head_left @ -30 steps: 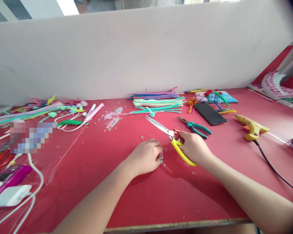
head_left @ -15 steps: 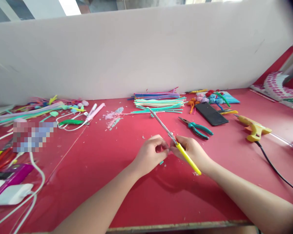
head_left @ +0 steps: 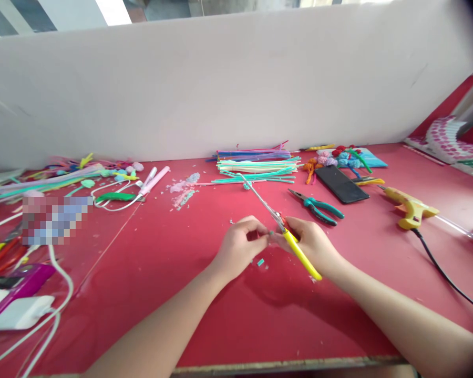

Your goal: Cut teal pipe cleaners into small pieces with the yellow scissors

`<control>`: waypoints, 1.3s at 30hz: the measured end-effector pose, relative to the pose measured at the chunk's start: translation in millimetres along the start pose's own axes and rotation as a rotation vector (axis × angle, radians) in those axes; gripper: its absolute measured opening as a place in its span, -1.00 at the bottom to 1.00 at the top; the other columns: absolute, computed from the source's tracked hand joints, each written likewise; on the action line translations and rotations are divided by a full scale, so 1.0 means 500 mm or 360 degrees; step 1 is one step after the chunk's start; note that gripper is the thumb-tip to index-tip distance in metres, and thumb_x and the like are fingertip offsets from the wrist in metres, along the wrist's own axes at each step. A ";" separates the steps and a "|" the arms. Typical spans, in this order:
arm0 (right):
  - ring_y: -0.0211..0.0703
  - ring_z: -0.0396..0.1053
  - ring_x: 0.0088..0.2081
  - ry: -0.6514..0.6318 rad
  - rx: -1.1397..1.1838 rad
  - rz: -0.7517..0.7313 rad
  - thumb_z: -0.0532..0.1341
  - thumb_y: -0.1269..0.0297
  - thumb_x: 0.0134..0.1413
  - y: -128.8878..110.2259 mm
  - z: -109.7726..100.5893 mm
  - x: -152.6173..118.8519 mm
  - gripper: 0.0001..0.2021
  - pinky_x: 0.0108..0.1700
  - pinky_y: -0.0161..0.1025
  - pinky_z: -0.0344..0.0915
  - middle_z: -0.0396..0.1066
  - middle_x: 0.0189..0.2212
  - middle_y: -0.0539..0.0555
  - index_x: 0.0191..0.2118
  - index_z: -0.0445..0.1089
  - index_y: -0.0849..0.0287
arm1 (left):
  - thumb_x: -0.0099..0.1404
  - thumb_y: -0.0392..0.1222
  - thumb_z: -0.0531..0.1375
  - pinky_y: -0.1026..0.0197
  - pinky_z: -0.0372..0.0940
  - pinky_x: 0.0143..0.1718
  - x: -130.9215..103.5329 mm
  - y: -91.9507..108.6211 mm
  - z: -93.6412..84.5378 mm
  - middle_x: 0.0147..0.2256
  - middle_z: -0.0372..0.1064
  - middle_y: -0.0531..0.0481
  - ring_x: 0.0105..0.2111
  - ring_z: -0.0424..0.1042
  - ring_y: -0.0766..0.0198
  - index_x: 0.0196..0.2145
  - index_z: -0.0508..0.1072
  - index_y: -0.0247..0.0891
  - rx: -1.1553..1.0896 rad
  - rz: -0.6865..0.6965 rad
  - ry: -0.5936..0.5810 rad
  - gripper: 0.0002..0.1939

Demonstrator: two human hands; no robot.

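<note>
My right hand [head_left: 313, 242] is closed around a pair of scissors [head_left: 301, 254] with yellow handles; their long metal blades point away and to the left. Just left of it, my left hand [head_left: 242, 247] has thumb and forefinger pinched together. At these fingertips, between the two hands, shows a tiny greenish piece [head_left: 271, 233], too small to make out well. Small teal cut pieces [head_left: 260, 262] lie on the red table below the hands. Past the scissor tips lie bundles of pipe cleaners [head_left: 256, 167] in teal, cream, purple and blue.
Pliers [head_left: 317, 206], a black phone [head_left: 341, 184] and a yellow glue gun [head_left: 412, 206] with a black cord lie to the right. Fuzz scraps [head_left: 185, 190], a pink curling-iron-like tool [head_left: 153, 182] and white cables [head_left: 59, 268] are on the left. A white panel [head_left: 220, 89] stands behind.
My hands have drawn slightly apart, so the greenish piece shows between the fingertips. The scissors have shifted a little. More of the teal pieces on the table is visible.
</note>
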State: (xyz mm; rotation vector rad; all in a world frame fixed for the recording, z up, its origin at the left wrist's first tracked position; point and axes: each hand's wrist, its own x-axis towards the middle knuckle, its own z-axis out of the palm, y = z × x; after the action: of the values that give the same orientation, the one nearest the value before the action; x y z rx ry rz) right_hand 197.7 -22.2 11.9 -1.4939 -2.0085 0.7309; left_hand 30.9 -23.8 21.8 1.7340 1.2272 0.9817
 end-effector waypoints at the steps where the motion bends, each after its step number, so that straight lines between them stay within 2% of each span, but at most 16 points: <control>1: -0.38 -0.04 -0.62 0.0052 -0.0105 -0.0002 0.06 0.11 -0.14 0.000 -0.002 0.001 -0.78 -0.59 -0.39 -0.12 0.07 -0.67 -0.11 -0.55 0.14 0.17 | 0.03 -0.19 0.12 0.33 0.09 -0.47 0.003 -0.001 -0.004 -0.55 0.22 0.10 -0.52 0.19 0.40 -0.54 0.36 -0.28 -0.0112 -0.0035 0.0083 -0.89; 3: -0.38 -0.02 -0.62 0.0125 -0.0301 -0.0014 0.08 0.09 -0.16 -0.001 -0.005 0.003 -0.77 -0.59 -0.39 -0.12 0.11 -0.67 -0.10 -0.55 0.12 0.15 | 0.02 -0.18 0.15 0.35 0.10 -0.48 0.010 -0.006 -0.014 -0.57 0.22 0.11 -0.54 0.19 0.42 -0.50 0.38 -0.28 -0.0372 -0.0102 0.0280 -0.89; 6: -0.35 0.09 -0.62 0.0117 -0.0506 -0.0027 0.06 0.05 -0.15 -0.004 -0.005 0.004 -0.75 -0.58 -0.39 -0.10 0.19 -0.65 -0.07 -0.50 0.13 0.14 | -0.02 -0.22 0.18 0.38 0.07 -0.54 0.019 -0.017 -0.027 -0.61 0.20 0.13 -0.59 0.15 0.47 -0.45 0.40 -0.28 -0.0759 -0.0110 0.0535 -0.88; 10: -0.29 0.20 -0.59 0.0083 -0.0726 -0.0060 0.00 -0.01 -0.09 -0.004 0.003 0.002 -0.71 -0.57 -0.37 -0.12 0.26 -0.61 -0.02 -0.47 0.15 0.14 | -0.02 -0.28 0.19 0.37 0.14 -0.47 0.024 -0.027 -0.031 -0.52 0.30 0.06 -0.53 0.23 0.46 -0.44 0.41 -0.30 -0.1126 -0.0055 0.0651 -0.89; 14: -0.27 0.21 -0.60 0.0088 -0.0851 -0.0101 -0.06 -0.04 -0.05 0.001 0.010 0.001 -0.67 -0.58 -0.36 -0.15 0.27 -0.62 0.00 -0.48 0.15 0.14 | -0.01 -0.31 0.18 0.34 0.17 -0.39 0.024 -0.027 -0.030 -0.48 0.35 0.04 -0.49 0.28 0.44 -0.44 0.42 -0.29 -0.1223 -0.0012 0.0686 -0.90; 28: -0.33 0.07 -0.68 0.0083 -0.0938 -0.0130 -0.11 -0.12 -0.06 0.012 0.014 0.002 -0.59 -0.61 -0.37 -0.21 0.19 -0.70 -0.03 -0.49 0.15 0.16 | -0.05 -0.31 0.21 0.33 0.18 -0.39 0.025 -0.022 -0.030 -0.50 0.37 0.04 -0.49 0.30 0.42 -0.46 0.44 -0.29 -0.1316 -0.0053 0.0701 -0.89; 39: -0.34 0.05 -0.69 0.0095 -0.0948 -0.0154 -0.12 -0.13 -0.06 0.016 0.013 0.002 -0.58 -0.62 -0.37 -0.22 0.18 -0.70 -0.03 -0.49 0.16 0.16 | -0.06 -0.30 0.21 0.33 0.17 -0.40 0.026 -0.022 -0.030 -0.49 0.37 0.04 -0.49 0.30 0.43 -0.46 0.44 -0.29 -0.1305 -0.0044 0.0712 -0.88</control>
State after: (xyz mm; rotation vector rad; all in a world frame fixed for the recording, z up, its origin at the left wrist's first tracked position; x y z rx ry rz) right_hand 198.4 -20.3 1.7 -1.6824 -2.3519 0.0327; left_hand 16.4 -6.2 19.6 0.8759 0.8917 1.6253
